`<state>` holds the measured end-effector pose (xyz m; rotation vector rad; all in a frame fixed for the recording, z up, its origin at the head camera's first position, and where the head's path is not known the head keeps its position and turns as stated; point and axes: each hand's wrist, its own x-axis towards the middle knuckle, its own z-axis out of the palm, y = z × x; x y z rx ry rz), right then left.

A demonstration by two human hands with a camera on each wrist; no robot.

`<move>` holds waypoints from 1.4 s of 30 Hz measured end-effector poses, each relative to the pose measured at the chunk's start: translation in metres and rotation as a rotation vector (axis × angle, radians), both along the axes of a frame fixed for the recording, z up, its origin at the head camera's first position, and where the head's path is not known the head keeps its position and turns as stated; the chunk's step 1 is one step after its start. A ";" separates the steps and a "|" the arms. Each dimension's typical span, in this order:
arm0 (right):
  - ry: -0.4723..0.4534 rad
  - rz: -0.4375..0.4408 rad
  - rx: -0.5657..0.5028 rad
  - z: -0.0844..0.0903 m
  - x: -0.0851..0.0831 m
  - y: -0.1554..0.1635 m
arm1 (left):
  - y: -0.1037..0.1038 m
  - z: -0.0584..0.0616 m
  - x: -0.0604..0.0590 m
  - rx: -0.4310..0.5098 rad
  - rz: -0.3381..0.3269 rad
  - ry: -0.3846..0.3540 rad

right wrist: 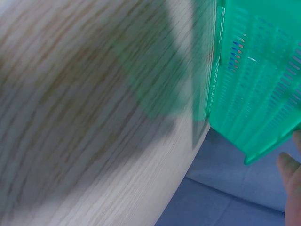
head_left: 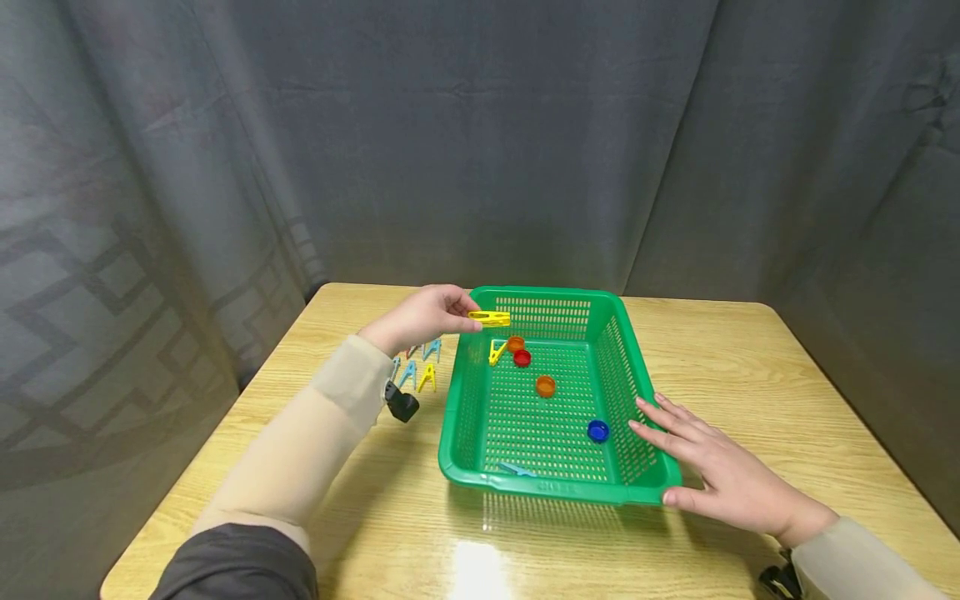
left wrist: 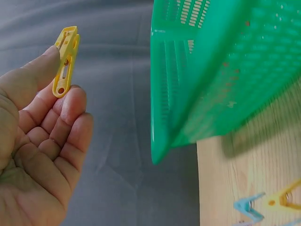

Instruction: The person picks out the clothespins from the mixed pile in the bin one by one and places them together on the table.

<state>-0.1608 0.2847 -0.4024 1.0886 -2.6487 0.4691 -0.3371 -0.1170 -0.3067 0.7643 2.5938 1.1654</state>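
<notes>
You're at a wooden table (head_left: 750, 367) bearing a green basket (head_left: 633, 383), with loose clothespins (head_left: 420, 367) lying left of it.

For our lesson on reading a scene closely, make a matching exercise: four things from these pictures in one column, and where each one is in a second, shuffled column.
Things:
1. yellow clothespin
2. blue cap
3. green basket
4. black clip

Places:
A. on the table, left of the basket
B. pinched by the left hand
C. on the basket floor, near its right wall
D. on the wooden table, with the right hand against its right side

Pairs: 1-B, 2-C, 3-D, 4-A
</notes>
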 end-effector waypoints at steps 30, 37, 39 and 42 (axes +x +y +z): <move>0.002 0.008 -0.012 0.000 0.000 -0.001 | -0.114 -0.073 0.002 0.017 0.324 -0.095; -0.002 0.001 -0.006 0.000 0.000 -0.001 | -0.133 -0.101 0.001 -0.007 0.435 -0.099; -0.004 0.000 -0.004 0.000 0.000 -0.001 | -0.136 -0.108 0.001 -0.010 0.470 -0.094; -0.007 0.000 -0.003 0.001 0.000 -0.001 | -0.140 -0.117 0.001 -0.007 0.527 -0.098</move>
